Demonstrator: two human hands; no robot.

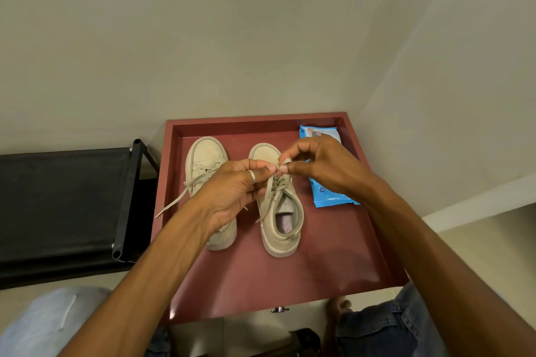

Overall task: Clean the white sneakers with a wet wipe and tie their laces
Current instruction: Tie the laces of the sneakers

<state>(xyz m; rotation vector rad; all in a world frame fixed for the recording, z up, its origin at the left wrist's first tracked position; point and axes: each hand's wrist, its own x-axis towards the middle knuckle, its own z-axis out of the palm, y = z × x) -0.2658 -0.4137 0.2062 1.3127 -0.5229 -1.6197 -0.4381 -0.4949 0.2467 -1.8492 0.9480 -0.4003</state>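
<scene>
Both hands meet just above the right sneaker (280, 209), whose long axis runs near to far, toe away. The left hand (237, 185) and right hand (319, 165) each pinch its lace (282, 166), fingertips touching, mid-knot by the look of it. The left sneaker (206, 162) lies just beside, laces loose. Both sit in a red tray (333, 269) with the wipes pack (327, 197) at the far right.

Both hands' fingertips (271, 169) pinched on right sneaker (280, 211) laces (282, 165).
</scene>
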